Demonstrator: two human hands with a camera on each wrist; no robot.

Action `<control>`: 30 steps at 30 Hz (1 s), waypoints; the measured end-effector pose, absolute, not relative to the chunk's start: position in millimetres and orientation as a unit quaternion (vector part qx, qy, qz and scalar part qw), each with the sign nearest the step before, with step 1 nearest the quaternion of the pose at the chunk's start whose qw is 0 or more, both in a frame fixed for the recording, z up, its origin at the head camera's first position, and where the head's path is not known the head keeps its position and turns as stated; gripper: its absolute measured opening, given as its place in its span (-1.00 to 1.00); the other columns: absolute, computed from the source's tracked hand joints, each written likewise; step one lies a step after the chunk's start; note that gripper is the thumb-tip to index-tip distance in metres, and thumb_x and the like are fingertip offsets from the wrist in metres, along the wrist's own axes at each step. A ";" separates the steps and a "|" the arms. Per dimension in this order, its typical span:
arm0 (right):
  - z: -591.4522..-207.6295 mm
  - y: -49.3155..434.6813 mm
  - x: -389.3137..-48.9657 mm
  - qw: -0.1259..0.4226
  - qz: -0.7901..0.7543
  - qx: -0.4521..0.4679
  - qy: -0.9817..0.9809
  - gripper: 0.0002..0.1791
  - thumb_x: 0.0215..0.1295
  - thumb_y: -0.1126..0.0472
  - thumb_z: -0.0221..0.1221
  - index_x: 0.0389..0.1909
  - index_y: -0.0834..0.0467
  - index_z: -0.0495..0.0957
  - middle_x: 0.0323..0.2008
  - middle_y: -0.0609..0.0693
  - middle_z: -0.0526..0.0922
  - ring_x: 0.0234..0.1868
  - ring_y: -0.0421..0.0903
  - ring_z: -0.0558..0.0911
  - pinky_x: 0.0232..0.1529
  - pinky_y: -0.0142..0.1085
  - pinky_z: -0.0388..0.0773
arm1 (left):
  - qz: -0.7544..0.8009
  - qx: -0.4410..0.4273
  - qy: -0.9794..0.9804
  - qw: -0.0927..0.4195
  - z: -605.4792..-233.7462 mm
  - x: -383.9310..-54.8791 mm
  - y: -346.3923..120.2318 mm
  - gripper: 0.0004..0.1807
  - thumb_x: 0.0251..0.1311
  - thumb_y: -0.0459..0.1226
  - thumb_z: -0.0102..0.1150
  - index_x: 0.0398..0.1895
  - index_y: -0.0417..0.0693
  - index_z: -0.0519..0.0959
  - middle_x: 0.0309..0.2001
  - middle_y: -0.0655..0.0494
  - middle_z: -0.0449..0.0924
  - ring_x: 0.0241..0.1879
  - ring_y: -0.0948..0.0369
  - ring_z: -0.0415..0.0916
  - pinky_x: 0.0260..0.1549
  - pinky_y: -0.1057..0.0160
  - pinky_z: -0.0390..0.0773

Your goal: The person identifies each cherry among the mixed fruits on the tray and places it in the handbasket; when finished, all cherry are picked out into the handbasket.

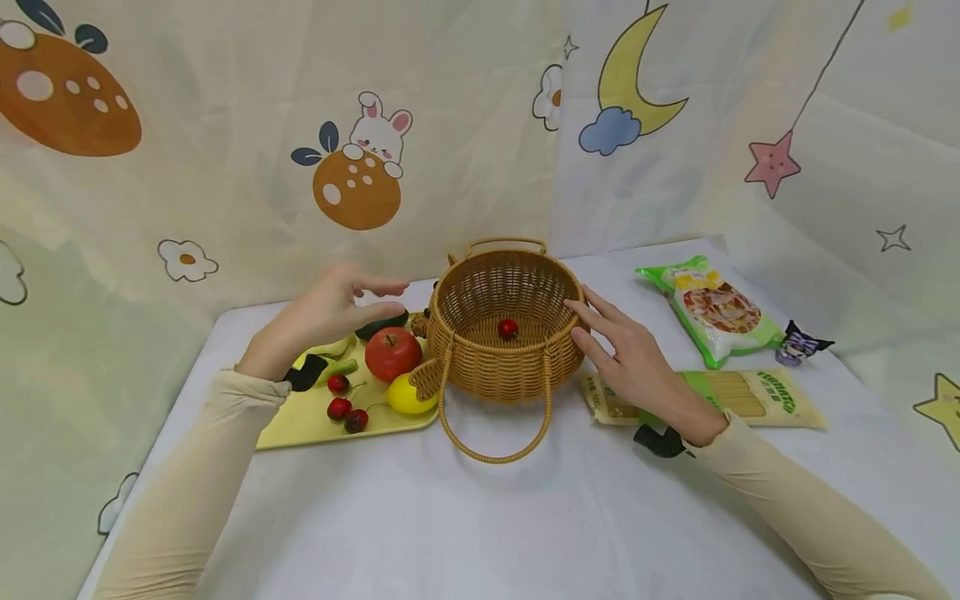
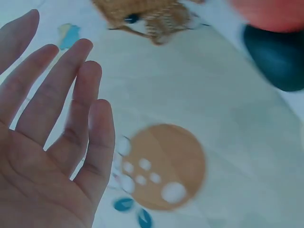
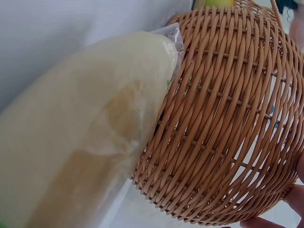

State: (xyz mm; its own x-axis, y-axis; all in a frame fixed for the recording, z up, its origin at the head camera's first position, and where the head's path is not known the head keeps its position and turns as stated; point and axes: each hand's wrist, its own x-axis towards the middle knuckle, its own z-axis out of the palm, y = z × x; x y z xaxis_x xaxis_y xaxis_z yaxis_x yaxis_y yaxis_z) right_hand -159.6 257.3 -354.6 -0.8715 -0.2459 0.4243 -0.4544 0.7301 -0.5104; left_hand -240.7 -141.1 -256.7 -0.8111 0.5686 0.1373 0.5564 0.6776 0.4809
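Note:
A wicker basket point(image 1: 492, 373) stands upright with its front handle hanging down onto the table. Inside it lies one red cherry point(image 1: 507, 328). My right hand point(image 1: 630, 358) touches the basket's right rim with its fingers extended; in the right wrist view, fingertips point(image 3: 261, 222) meet the woven wall. My left hand point(image 1: 322, 312) is raised over the yellow tray point(image 1: 300, 433), left of the basket, holding nothing. Its palm and spread fingers show in the left wrist view. Below it on the tray are a red apple point(image 1: 392, 353), a lemon point(image 1: 411, 395), several cherries point(image 1: 339, 408) and a dark green avocado-like thing point(image 1: 382, 323).
A packet of noodles point(image 1: 750, 396) lies right of the basket, partly beneath my right forearm. Behind it are a green and white food bag point(image 1: 723, 308) and a small purple-black figure point(image 1: 801, 343). A printed cloth backdrop point(image 1: 480, 167) hangs behind the white table point(image 1: 480, 525).

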 end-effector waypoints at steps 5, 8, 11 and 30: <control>-354.3 256.1 -159.8 0.161 0.315 0.190 -0.916 -0.45 0.63 0.01 -0.01 0.54 0.06 0.32 0.62 0.11 0.13 0.52 0.25 0.32 0.15 0.18 0.53 | 0.239 0.276 0.931 0.013 -279.8 -212.4 -179.2 -0.58 0.27 -0.09 0.41 0.19 0.08 0.70 0.08 0.10 0.77 0.03 0.05 0.59 0.04 -0.06 0.57; -355.0 255.3 -159.2 0.159 0.317 0.190 -0.916 -0.45 0.63 0.02 -0.01 0.54 0.05 0.31 0.62 0.11 0.13 0.50 0.25 0.35 0.09 0.17 0.55 | 0.238 0.254 0.938 0.013 -296.3 -195.2 -196.6 -0.58 0.25 -0.10 0.42 0.18 0.08 0.71 -0.04 0.15 0.81 0.00 0.08 0.59 0.00 -0.02 0.57; -355.2 255.4 -158.9 0.162 0.317 0.189 -0.915 -0.46 0.63 0.02 -0.01 0.54 0.04 0.32 0.62 0.10 0.13 0.50 0.24 0.36 -0.03 0.09 0.57 | 0.241 0.228 0.943 0.018 -310.8 -182.7 -210.3 -0.57 0.23 -0.12 0.44 0.18 0.10 0.71 -0.05 0.18 0.81 -0.02 0.11 0.57 -0.05 0.02 0.57; -354.5 256.4 -161.5 0.172 0.317 0.192 -0.913 -0.46 0.62 0.03 0.02 0.53 0.01 0.33 0.61 0.14 0.18 0.54 0.26 0.29 0.33 0.30 0.37 | 0.216 0.191 0.957 0.017 -355.7 -154.3 -225.1 -0.58 0.15 -0.13 0.49 0.10 0.06 0.75 -0.01 -0.08 0.79 -0.65 0.34 0.11 -0.66 0.34 0.11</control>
